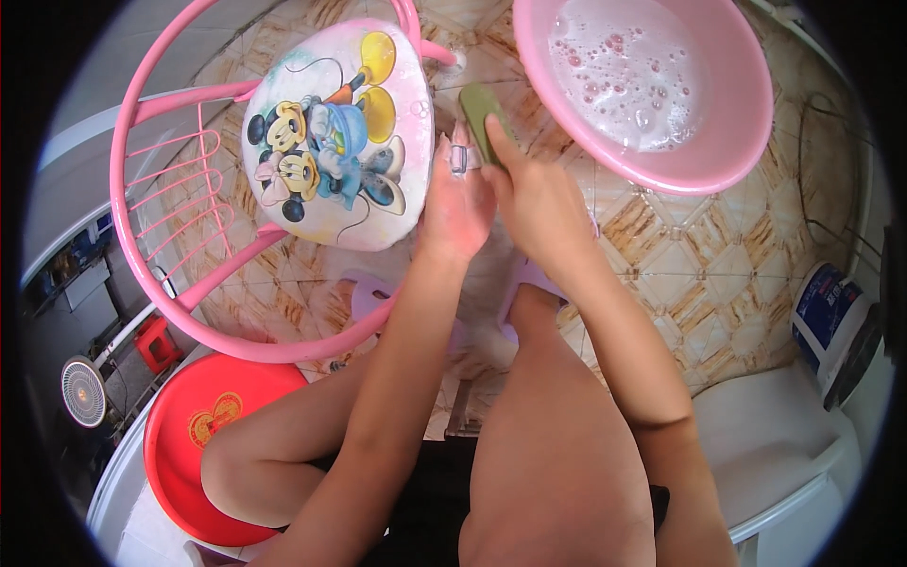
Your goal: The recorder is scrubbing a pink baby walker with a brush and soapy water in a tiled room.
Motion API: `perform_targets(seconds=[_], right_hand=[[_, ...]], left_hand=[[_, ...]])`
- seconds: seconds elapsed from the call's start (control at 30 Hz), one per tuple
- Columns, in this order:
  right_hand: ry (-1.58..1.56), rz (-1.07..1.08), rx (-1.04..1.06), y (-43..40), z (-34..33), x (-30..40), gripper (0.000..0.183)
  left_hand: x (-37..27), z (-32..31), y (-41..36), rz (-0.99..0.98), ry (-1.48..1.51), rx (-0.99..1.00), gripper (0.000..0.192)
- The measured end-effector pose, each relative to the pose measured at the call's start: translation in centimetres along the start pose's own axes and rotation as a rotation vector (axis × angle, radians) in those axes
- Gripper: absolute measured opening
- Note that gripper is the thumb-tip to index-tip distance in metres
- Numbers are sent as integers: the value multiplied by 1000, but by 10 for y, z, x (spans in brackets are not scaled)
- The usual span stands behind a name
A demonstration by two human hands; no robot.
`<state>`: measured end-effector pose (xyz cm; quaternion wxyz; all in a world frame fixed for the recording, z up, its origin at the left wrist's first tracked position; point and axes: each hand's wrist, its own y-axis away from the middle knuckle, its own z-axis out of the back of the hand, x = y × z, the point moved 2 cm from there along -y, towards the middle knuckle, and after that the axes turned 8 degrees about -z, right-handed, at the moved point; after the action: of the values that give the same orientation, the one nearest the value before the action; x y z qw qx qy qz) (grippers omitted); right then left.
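Observation:
My right hand (542, 205) grips a green scrubbing brush (476, 106), its index finger stretched along the back; the bristles are hidden. Close beside it, my left hand (459, 212) holds a pale strap with a small buckle (459, 160) at its fingers; what the strap belongs to cannot be told. Left of my left hand is a pink metal-framed child's chair (212, 92), with a wet, cartoon-printed seat (340, 135). A pink basin (733, 106) of foamy water (631, 78) stands at the upper right.
Patterned tiles (659, 262) cover the wet floor. A red basin (177, 482) sits at the lower left, near my knee, with a small red stool (156, 344) and a fan (83, 392) beyond. On the right are a blue-and-white bucket (829, 319) and a white surface (765, 432).

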<state>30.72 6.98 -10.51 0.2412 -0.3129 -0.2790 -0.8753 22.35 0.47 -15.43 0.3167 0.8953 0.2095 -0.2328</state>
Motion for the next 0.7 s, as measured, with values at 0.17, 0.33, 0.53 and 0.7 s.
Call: perform_targets(seconds=[0.17,0.33,0.53,0.7], right_hand=[[-66,154,61,47,4,3,52],[-109,-28,36,-13,-5,-9,48],[-50,67,120,45,5,3,52],[-27,-35,23,4,2,-8,52]], left_hand=[[-14,0,-9,-41,15,-94,55],[-2,1,-7,51,35,-59,53],[-17,-5,-7,47,39,-65,55],[-4,1,-11,34,0,-27,55]])
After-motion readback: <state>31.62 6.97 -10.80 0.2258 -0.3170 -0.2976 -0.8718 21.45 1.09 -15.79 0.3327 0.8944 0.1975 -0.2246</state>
